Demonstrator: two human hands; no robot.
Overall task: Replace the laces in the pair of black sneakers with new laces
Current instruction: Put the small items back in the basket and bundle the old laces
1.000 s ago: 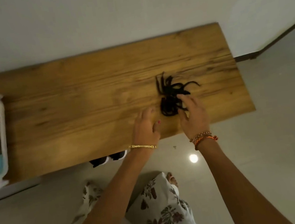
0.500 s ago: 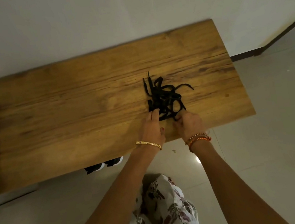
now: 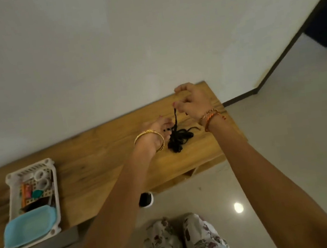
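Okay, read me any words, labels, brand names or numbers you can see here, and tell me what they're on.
No readable text anywhere.
Orange packet in the white basket: print, if any, too blurred to read.
Black laces, wooden bench, blue container: no markings visible.

One bench (image 3: pixel 91 155). One tangle of black laces (image 3: pixel 179 140); how many laces are in it I cannot tell. Two hands, left (image 3: pixel 155 129) and right (image 3: pixel 194 100). One gold bangle (image 3: pixel 148 135), two thread bracelets (image 3: pixel 210 116). One white basket (image 3: pixel 53 177), one blue tub (image 3: pixel 29 226), two white rolls (image 3: pixel 42 178). One sneaker toe (image 3: pixel 146 199).
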